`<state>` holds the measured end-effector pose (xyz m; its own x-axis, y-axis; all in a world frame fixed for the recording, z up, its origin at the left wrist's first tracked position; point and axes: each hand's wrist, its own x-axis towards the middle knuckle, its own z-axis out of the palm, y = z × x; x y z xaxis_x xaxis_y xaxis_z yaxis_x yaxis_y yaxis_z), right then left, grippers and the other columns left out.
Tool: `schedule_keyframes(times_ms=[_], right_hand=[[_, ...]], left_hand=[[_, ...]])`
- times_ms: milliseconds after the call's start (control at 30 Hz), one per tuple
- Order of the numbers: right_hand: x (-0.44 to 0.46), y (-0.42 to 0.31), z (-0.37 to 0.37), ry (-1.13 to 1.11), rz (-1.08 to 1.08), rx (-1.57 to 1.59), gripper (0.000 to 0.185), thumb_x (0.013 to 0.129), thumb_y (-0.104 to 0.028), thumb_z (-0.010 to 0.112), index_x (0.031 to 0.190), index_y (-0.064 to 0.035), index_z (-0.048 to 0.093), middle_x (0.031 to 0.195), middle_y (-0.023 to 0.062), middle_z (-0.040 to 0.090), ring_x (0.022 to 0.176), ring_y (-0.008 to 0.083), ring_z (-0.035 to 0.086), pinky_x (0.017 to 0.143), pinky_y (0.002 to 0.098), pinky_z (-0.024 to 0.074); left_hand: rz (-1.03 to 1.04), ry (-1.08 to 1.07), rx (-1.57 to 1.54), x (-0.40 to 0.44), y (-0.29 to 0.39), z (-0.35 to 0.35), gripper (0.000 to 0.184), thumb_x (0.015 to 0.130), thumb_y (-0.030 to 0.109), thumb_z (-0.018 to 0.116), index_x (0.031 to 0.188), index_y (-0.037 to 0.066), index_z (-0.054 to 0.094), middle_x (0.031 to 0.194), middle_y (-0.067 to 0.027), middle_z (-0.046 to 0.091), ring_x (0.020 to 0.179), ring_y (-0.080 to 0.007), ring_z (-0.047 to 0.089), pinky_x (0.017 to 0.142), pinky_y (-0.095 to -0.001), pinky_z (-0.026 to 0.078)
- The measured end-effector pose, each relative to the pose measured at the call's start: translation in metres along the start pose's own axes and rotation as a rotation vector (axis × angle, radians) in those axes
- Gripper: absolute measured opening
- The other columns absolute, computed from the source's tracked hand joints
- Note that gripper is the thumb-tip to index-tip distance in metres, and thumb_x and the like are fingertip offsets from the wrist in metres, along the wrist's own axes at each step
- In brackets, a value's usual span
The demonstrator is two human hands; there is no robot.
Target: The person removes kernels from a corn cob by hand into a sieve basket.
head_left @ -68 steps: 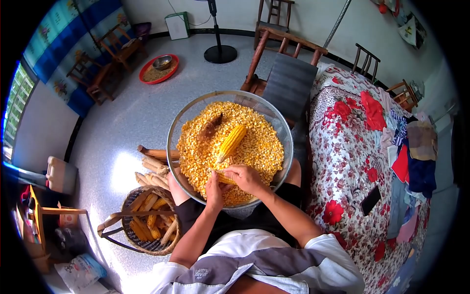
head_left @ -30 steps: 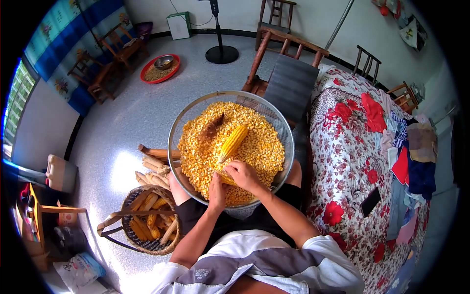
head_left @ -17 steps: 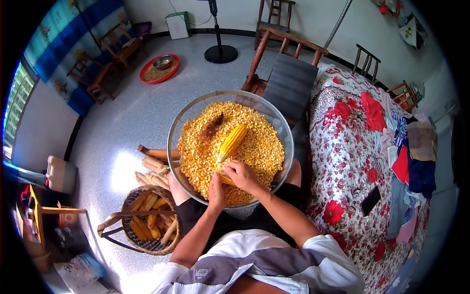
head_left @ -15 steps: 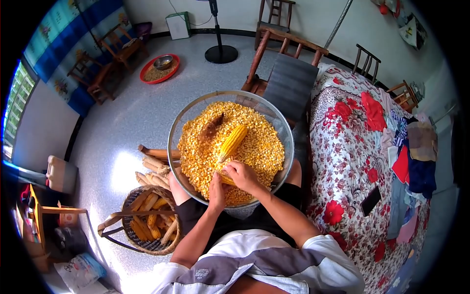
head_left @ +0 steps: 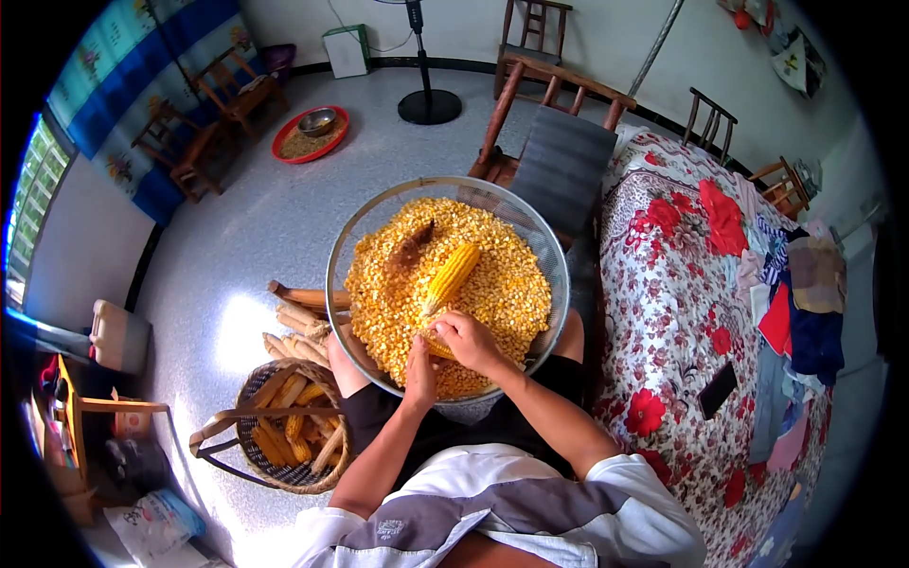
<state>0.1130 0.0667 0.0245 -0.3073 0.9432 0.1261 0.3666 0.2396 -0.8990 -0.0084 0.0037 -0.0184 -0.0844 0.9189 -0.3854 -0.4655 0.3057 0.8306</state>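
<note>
On my lap rests a wide mesh sieve (head_left: 339, 248) holding a heap of loose corn kernels (head_left: 511, 284). Both hands meet over the near side of the heap, closed around a yellow corn cob (head_left: 439, 347) that they mostly cover. My left hand (head_left: 420, 371) presses its fingers to the cob's left end. My right hand (head_left: 468, 342) curls over it from the right, thumb and fingers together. Just beyond my fingers, another full corn cob (head_left: 454, 273) lies on the kernels. Further left on the heap is a dark brown, rough piece (head_left: 410, 246).
A woven basket (head_left: 248, 464) of cobs stands by my left leg, near stripped cobs (head_left: 301, 346) on the floor. A wooden chair (head_left: 568, 156) is ahead. A bed (head_left: 653, 312) with a phone (head_left: 717, 390) and clothes lies right. A red tray (head_left: 327, 151) sits far left.
My hands and the held cob stay almost in place, with only slight finger movement. The view has shifted very slightly.
</note>
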Motion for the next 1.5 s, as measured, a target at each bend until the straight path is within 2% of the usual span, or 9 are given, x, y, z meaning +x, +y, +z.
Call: schedule_keyframes(times_ms=[267,667,800,867,1000,1100,1300,1333,1500], right_hand=[[0.007,0.006,0.001,-0.057,-0.094,0.177,0.019,0.090,-0.018,0.064,0.088,0.0009,0.068,0.081,0.0086,0.065,0.069,0.0146,0.061,0.061,0.0297,0.0475],[0.013,0.008,0.010,-0.002,0.074,-0.072,0.025,0.090,-0.026,0.064,0.082,-0.0020,0.064,0.066,0.0062,0.063,0.060,0.0150,0.059,0.054,0.0310,0.0456],[0.019,0.014,0.004,0.061,0.144,-0.047,0.026,0.091,-0.028,0.063,0.080,-0.0043,0.063,0.067,0.0062,0.063,0.064,0.0149,0.063,0.053,0.0320,0.0463],[0.025,0.039,-0.004,0.129,-0.036,0.035,0.016,0.095,-0.017,0.055,0.103,-0.0034,0.057,0.075,0.0064,0.065,0.071,0.0158,0.065,0.062,0.0310,0.0523],[0.016,0.008,-0.057,0.024,0.039,0.189,0.062,0.097,-0.002,0.044,0.152,-0.0144,0.018,0.112,0.0194,0.064,0.103,0.0242,0.064,0.089,0.0339,0.0515],[0.003,0.004,-0.076,-0.053,0.093,0.429,0.066,0.098,-0.012,0.050,0.152,-0.0126,0.013,0.136,0.0219,0.049,0.122,0.0314,0.052,0.099,0.0391,0.0452],[-0.019,0.018,-0.063,-0.253,-0.003,0.334,0.051,0.096,-0.020,0.057,0.140,-0.0021,0.040,0.131,0.0105,0.054,0.113,0.0165,0.055,0.094,0.0282,0.0442],[-0.022,0.015,-0.056,-0.119,0.012,0.379,0.033,0.098,-0.024,0.054,0.122,-0.0020,0.058,0.118,0.0066,0.062,0.106,0.0126,0.058,0.088,0.0262,0.0457],[-0.020,0.026,-0.042,0.068,0.051,0.431,0.029,0.100,-0.025,0.050,0.110,-0.0006,0.064,0.104,0.0055,0.066,0.096,0.0127,0.060,0.085,0.0266,0.0461]], left_hand=[[0.072,-0.094,-0.112,0.000,-0.001,0.005,0.048,0.103,0.047,0.029,0.123,0.005,0.044,0.098,-0.0066,0.055,0.081,-0.0144,0.057,0.080,-0.0352,0.052],[0.035,-0.041,-0.094,0.005,-0.005,0.001,0.044,0.103,0.046,0.034,0.111,0.005,0.047,0.079,-0.0018,0.046,0.070,-0.0111,0.048,0.078,-0.0363,0.052],[0.009,-0.061,-0.104,-0.001,0.013,0.008,0.051,0.102,0.049,0.033,0.121,0.003,0.046,0.098,-0.0088,0.058,0.087,-0.0192,0.061,0.082,-0.0376,0.054],[-0.013,-0.046,-0.143,-0.002,0.017,0.010,0.055,0.101,0.050,0.033,0.125,0.002,0.044,0.107,-0.0117,0.061,0.094,-0.0231,0.064,0.084,-0.0381,0.055],[-0.013,-0.022,-0.334,0.002,0.016,0.004,0.060,0.099,0.054,0.035,0.133,0.004,0.041,0.122,-0.0139,0.059,0.108,-0.0290,0.061,0.087,-0.0410,0.054],[-0.026,0.034,-0.391,0.004,0.016,0.004,0.060,0.098,0.056,0.035,0.133,0.008,0.042,0.123,-0.0122,0.059,0.111,-0.0288,0.060,0.088,-0.0430,0.053],[-0.042,0.013,-0.458,0.002,0.024,0.004,0.057,0.100,0.052,0.033,0.129,0.005,0.045,0.118,-0.0140,0.061,0.104,-0.0285,0.063,0.082,-0.0396,0.056],[-0.061,-0.024,-0.442,0.002,0.024,0.001,0.056,0.100,0.050,0.034,0.129,0.003,0.045,0.118,-0.0150,0.061,0.104,-0.0291,0.064,0.082,-0.0388,0.057],[-0.077,-0.104,-0.437,0.003,0.025,0.003,0.054,0.100,0.046,0.039,0.128,0.000,0.045,0.118,-0.0180,0.061,0.102,-0.0313,0.065,0.084,-0.0380,0.058]])
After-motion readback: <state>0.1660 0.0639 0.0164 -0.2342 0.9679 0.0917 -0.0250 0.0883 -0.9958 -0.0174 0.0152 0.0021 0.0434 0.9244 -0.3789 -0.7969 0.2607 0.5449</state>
